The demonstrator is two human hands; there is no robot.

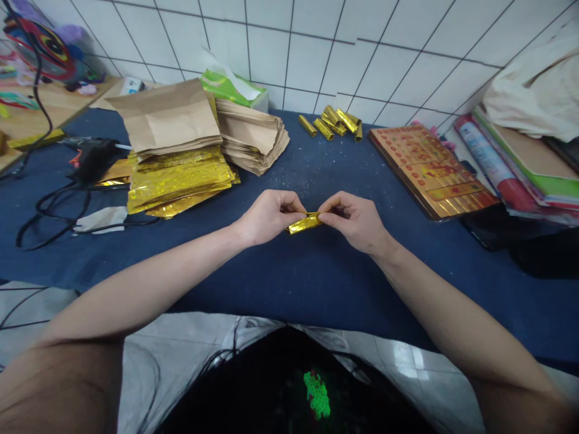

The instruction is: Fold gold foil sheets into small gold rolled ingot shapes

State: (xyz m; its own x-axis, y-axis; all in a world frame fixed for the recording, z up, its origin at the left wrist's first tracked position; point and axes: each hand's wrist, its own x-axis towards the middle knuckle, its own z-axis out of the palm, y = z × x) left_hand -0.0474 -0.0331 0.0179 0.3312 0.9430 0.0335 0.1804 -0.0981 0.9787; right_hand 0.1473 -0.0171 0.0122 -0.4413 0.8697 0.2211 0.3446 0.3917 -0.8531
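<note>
Between my hands, just above the dark blue tablecloth (316,277), is a narrow strip of gold foil paper (304,224) that looks folded or rolled. My left hand (270,217) pinches its left end between thumb and fingers. At the right end, my right hand (354,220) grips it the same way. Several finished-looking gold paper rolls (324,128) lie loosely heaped beyond my hands, near the wall. To the left sits a stack of gold foil sheets (181,181), partly covered by brown paper sheets (167,120).
A black glue gun (96,158) with a looped cord (43,211) lies at the left. More brown paper (253,135) and a green tissue pack (230,87) stand behind. On the right are a red-gold printed packet (434,172), a spray can (486,157) and a cloth bag (538,96).
</note>
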